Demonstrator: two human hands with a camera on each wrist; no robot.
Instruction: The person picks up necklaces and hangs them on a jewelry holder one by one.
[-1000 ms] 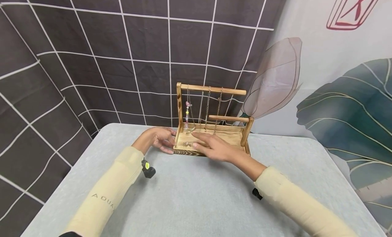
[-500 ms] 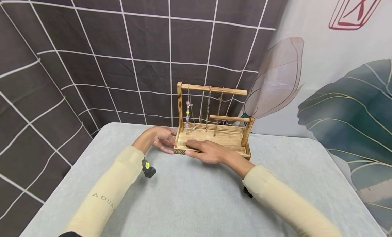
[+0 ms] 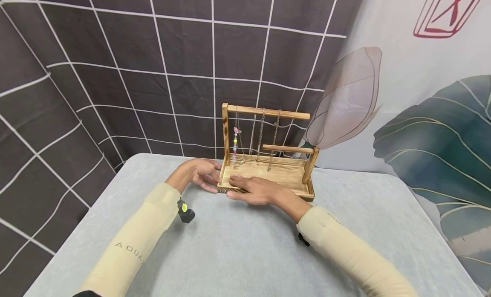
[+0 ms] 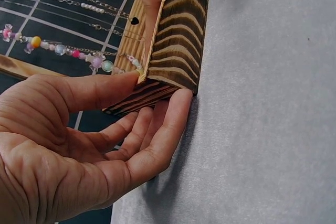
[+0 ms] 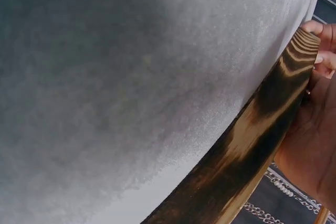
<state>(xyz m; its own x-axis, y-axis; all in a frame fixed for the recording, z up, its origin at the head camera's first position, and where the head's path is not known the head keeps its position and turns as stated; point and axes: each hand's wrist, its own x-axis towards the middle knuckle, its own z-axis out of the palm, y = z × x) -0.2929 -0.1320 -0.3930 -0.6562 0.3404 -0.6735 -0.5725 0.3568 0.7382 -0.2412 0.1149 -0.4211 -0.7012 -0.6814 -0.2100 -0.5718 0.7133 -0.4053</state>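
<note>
A wooden jewelry stand (image 3: 287,174) with a shallow tray base and two rails sits at the back of the table. My left hand (image 3: 204,176) pinches the tray's left end; in the left wrist view, the thumb lies at the top corner and fingertips press the side wall. My right hand (image 3: 255,190) lies across the tray's front wall (image 5: 257,124), fingers reaching inside at the left front. Whatever is under those fingertips is hidden. A colorful beaded strand (image 3: 235,145) hangs from the tall rail's left end, with chain necklaces (image 3: 261,133) farther right.
The lower rail (image 3: 287,148) stands at the stand's right side. A grey cloth covers the table (image 3: 238,246). Close behind the stand hangs a dark curtain (image 3: 184,96) with white grid lines, and a printed cloth (image 3: 402,139) hangs at the right.
My right hand has moved left and down, from above the tray to its front wall. Its fingers now cover the spot where small jewelry pieces showed. The left hand stays put.
</note>
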